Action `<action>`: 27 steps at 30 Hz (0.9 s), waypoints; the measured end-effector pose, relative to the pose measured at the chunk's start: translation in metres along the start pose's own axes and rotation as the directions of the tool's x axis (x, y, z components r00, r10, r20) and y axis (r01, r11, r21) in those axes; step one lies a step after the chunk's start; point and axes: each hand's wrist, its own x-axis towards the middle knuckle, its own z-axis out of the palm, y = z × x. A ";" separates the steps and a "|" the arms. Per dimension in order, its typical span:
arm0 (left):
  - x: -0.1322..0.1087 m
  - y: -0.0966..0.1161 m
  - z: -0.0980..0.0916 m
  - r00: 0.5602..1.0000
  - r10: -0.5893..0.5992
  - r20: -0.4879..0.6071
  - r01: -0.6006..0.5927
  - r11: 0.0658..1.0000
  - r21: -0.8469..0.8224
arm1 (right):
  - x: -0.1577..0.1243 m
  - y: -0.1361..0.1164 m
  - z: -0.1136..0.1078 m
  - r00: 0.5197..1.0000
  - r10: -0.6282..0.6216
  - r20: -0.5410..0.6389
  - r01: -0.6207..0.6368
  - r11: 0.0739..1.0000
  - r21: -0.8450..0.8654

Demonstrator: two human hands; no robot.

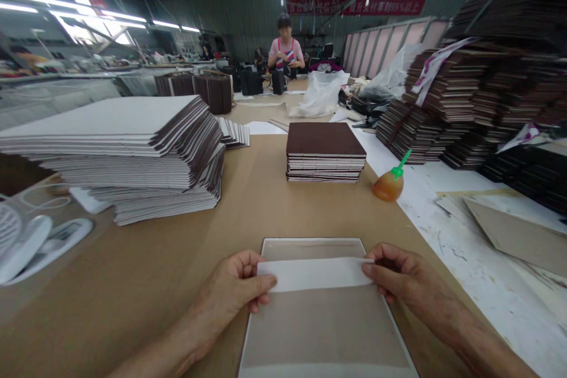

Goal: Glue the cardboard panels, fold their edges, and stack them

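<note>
A white strip (316, 274) stretches level between my two hands, over the upper part of a flat grey-beige panel (323, 331) with pale edges. My left hand (243, 283) pinches the strip's left end between thumb and fingers. At its right end, my right hand (392, 271) grips it the same way, by the panel's right edge. Whether the strip touches the panel, I cannot tell. Beyond the panel sits a neat stack of dark brown covers (326, 140). To its right stands an orange-brown squeeze bottle (388, 185) with a green nozzle.
A tall, uneven stack of white-faced panels (163, 171) stands on the left, near a white fan (26, 236). Dark bundled pieces (482, 88) pile high on the right, with loose boards (514, 230) in front. A person (286, 53) works at the far end, beyond crumpled plastic (321, 94).
</note>
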 end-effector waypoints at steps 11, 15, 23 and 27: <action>0.020 0.001 -0.005 0.997 0.018 -0.075 -0.012 0.997 0.083 | 0.030 0.006 -0.003 0.999 -0.011 -0.033 0.006 0.990 -0.140; 0.027 0.002 -0.002 0.993 0.034 -0.110 -0.015 0.986 0.168 | 0.037 0.019 -0.002 0.997 -0.025 -0.074 0.009 0.979 -0.201; 0.037 -0.003 0.005 0.965 0.119 -0.232 -0.075 0.980 0.187 | 0.041 0.022 0.004 0.973 -0.094 -0.211 0.000 0.912 -0.409; 0.039 -0.006 0.007 0.948 0.154 -0.279 -0.094 0.972 0.217 | 0.042 0.025 0.007 0.954 -0.132 -0.268 -0.007 0.888 -0.461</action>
